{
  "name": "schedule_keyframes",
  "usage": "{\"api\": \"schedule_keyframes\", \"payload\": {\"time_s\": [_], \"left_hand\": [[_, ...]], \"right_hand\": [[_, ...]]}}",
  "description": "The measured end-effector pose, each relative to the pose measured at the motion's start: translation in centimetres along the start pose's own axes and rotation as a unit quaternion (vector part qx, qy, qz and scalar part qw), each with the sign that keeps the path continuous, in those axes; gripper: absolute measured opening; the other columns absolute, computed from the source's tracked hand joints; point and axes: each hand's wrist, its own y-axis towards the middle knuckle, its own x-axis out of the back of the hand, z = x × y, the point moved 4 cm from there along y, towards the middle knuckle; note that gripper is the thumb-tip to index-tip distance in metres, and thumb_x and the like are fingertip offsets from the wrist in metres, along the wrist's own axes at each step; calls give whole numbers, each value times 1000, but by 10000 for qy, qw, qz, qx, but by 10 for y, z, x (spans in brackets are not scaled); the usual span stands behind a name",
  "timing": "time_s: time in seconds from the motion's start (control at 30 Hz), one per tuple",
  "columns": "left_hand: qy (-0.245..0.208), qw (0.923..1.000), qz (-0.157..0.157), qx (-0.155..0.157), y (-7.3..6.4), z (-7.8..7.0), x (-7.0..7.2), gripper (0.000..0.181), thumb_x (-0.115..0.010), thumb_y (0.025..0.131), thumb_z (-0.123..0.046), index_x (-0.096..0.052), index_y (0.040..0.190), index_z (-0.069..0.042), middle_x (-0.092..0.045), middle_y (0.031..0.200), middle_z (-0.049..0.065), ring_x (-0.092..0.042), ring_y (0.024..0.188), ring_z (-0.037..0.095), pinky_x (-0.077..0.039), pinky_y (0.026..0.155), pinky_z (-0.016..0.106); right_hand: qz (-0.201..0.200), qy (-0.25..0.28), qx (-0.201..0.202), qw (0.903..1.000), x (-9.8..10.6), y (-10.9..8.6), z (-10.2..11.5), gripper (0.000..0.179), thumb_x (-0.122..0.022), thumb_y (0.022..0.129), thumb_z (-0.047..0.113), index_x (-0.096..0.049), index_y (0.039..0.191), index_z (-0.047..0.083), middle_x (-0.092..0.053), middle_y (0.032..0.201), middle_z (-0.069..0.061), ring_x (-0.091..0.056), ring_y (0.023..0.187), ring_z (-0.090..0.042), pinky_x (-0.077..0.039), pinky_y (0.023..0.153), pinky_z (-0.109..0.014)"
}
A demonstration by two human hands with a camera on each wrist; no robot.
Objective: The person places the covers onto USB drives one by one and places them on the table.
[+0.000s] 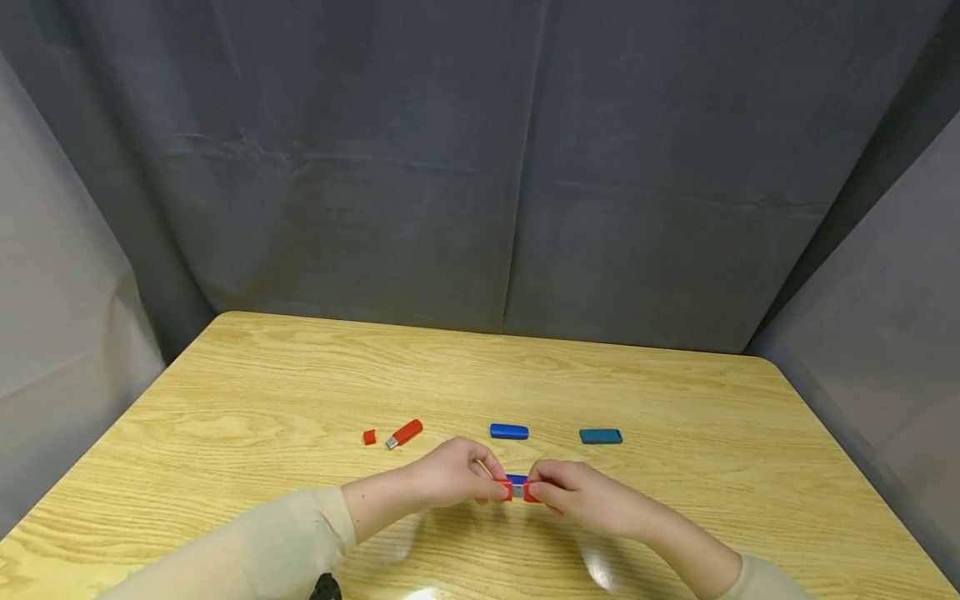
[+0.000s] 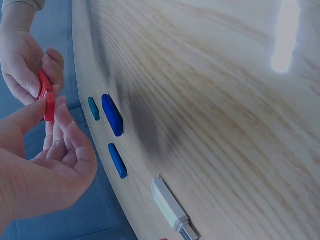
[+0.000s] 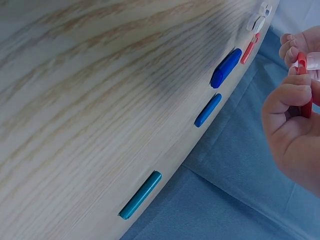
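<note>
Between both hands [image 1: 517, 487], red USB stick [image 1: 519, 491].

Both hands meet low over the light wood-grain bench [image 1: 675, 392]. Left hand [image 1: 450, 475] and right hand [image 1: 577, 492] each pinch one end of a small red plastic USB stick [image 1: 517, 491], metal plug showing mid-gap. A blue piece sits just behind it. Further back in a row: small red cap [image 1: 369, 437], uncapped red USB stick [image 1: 405, 433], blue capped stick [image 1: 509, 431], teal capped stick [image 1: 601, 436]. Grey cloth backdrop [image 1: 480, 167] behind.
</note>
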Motion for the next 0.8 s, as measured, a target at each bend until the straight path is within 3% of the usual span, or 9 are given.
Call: {"api": "schedule_keyframes", "payload": {"time_s": [0.8], "left_hand": [[-101,9998,-51,-146,-2,-7,-6,13,-70,81,-10,-63,89,-2,-72,81,14,-57,65,9,-38,57,22]], "right_hand": [[-40,34,215,9998,-7,1,3,31,-41,100,24,-50,86,-2,-37,64,4,-30,55,-4,-26,52,-22]]}}
